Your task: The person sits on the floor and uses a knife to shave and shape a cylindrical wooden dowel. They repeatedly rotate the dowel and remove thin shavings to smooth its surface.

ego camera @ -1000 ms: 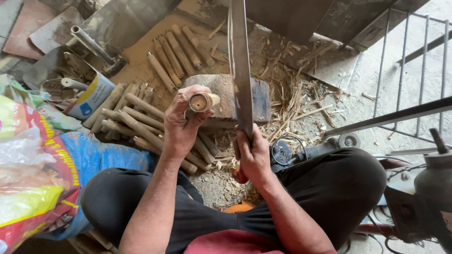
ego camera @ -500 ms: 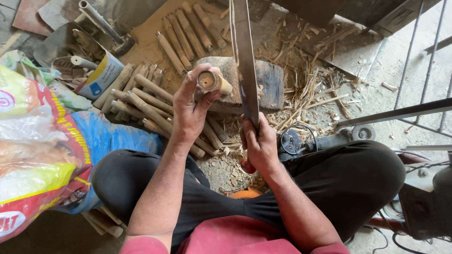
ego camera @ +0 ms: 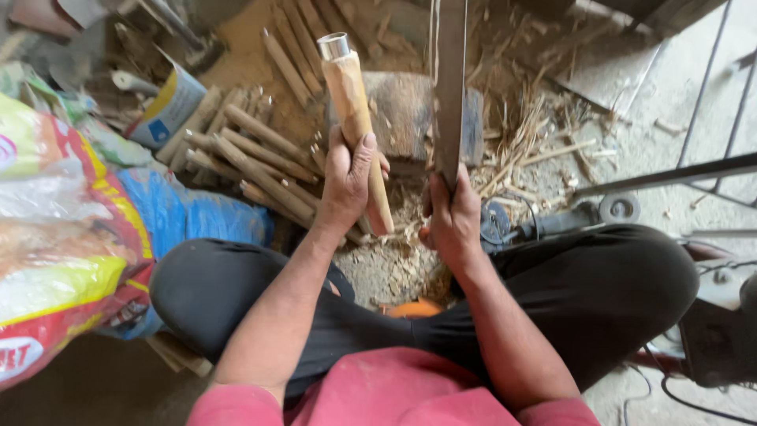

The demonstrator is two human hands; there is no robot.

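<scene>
My left hand point(ego camera: 347, 177) grips a tapered wooden handle point(ego camera: 356, 110) with a metal ring at its far tip, held lengthwise and pointing away from me. My right hand point(ego camera: 452, 217) is closed around the handle of a long flat steel blade point(ego camera: 449, 79) that stands upright and runs out of the top of the view. Both hands hover just in front of a worn wooden chopping block point(ego camera: 410, 110). The wooden handle and the blade are side by side, a small gap apart.
A pile of similar wooden handles point(ego camera: 252, 158) lies left of the block. A tin can point(ego camera: 167, 106) stands behind them. Coloured plastic sacks point(ego camera: 71, 229) fill the left. Wood shavings point(ego camera: 544, 134) litter the ground. An angle grinder point(ego camera: 568, 217) lies by my right knee.
My left hand has turned the wooden handle from end-on to lengthwise, so its full side shows. The view has moved closer. The blade stays upright in my right hand.
</scene>
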